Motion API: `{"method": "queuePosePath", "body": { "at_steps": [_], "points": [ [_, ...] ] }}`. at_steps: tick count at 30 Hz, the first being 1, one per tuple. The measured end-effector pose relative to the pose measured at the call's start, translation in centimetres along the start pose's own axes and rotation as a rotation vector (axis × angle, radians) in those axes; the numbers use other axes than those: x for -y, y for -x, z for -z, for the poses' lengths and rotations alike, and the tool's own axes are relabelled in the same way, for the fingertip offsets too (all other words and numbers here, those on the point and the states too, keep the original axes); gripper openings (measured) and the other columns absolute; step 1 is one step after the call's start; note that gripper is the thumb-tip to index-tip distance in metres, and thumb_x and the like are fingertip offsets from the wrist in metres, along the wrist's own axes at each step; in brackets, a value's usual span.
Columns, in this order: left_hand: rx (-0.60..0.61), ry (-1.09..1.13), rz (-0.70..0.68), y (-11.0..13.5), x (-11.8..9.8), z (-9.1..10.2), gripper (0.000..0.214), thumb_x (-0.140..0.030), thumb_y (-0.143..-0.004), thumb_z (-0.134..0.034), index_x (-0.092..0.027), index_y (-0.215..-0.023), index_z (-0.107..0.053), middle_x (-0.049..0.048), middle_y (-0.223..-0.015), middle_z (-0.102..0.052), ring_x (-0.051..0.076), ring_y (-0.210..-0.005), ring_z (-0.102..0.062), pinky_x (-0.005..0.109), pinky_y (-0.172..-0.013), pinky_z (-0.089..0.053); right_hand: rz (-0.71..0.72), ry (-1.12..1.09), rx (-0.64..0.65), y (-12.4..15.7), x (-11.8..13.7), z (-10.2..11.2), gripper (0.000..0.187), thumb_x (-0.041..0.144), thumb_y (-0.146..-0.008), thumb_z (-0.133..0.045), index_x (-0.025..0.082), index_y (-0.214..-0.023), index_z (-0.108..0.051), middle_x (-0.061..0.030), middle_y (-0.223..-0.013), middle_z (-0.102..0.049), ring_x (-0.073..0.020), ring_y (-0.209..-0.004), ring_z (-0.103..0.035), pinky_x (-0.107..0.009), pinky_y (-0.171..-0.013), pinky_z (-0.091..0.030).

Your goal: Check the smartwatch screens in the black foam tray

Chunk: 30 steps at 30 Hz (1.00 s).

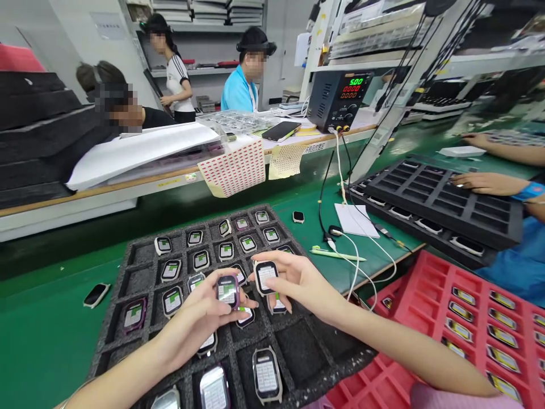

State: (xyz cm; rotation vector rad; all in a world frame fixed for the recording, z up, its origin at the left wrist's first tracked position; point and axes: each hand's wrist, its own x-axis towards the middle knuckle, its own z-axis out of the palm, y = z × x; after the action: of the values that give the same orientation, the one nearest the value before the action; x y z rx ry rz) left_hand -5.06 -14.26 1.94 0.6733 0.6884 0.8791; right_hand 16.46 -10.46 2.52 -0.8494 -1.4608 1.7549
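Observation:
My left hand (pixel 208 304) is closed around a purple smartwatch (pixel 227 291), its lit screen turned up toward me. A second smartwatch with a pale case (pixel 266 277) is pinched in my right hand (pixel 293 281), thumb on the lower part of its lit screen. Both hands are above a black foam tray (pixel 304 346) divided into compartments. Many compartments hold strapless smartwatches with lit screens, among them a purple one (pixel 135 314) at the left and a pale one (pixel 267 375) near the front. My hands hide part of the middle of the tray.
Two loose watches (pixel 96 295) (pixel 298 217) lie on the green table. Right of the tray are cables (pixel 355 267), a green pen (pixel 336 254) and white paper (pixel 355 220). A red tray (pixel 419 307) holds more watches. A co-worker's hand (pixel 481 183) touches stacked black trays. A power supply (pixel 336 102) stands on the shelf.

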Motion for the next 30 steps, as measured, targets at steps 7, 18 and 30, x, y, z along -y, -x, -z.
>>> {"method": "queuePosePath", "body": {
  "at_steps": [7, 18, 30],
  "points": [
    [-0.028, 0.014, -0.053, 0.2, -0.6, -0.4, 0.044, -0.006, -0.076, -0.049, -0.017, -0.118, -0.054, 0.0117, -0.111, -0.064, 0.029, -0.103, -0.06, 0.047, -0.095, -0.042, 0.018, -0.024, 0.089, 0.5, 0.3, -0.2, 0.058, 0.015, -0.076, -0.069, 0.019, -0.13, -0.046, -0.0078, -0.102, -0.064, -0.0152, -0.074, -0.067, -0.016, -0.049, -0.051],
    [-0.062, -0.149, -0.165, 0.1, 0.6, -0.2, 0.037, -0.014, -0.085, -0.052, -0.019, -0.122, -0.051, 0.0112, -0.105, -0.065, 0.026, -0.099, -0.061, 0.042, -0.087, -0.05, 0.1, 0.124, -0.064, 0.4, -0.1, -0.7, 0.024, 0.029, -0.088, -0.061, 0.017, -0.109, -0.06, -0.0061, -0.088, -0.069, -0.0106, -0.049, -0.065, -0.014, -0.037, -0.042],
    [-0.049, -0.228, -0.276, 0.2, 0.8, -0.3, 0.027, -0.025, -0.089, -0.053, -0.019, -0.116, -0.054, 0.0078, -0.089, -0.063, 0.022, -0.083, -0.062, 0.035, -0.07, -0.054, 0.116, 0.09, -0.012, 0.9, 0.3, -0.7, 0.03, 0.028, -0.088, -0.059, 0.021, -0.118, -0.059, -0.007, -0.098, -0.067, -0.0151, -0.059, -0.068, -0.019, -0.043, -0.05]
  ]
}}
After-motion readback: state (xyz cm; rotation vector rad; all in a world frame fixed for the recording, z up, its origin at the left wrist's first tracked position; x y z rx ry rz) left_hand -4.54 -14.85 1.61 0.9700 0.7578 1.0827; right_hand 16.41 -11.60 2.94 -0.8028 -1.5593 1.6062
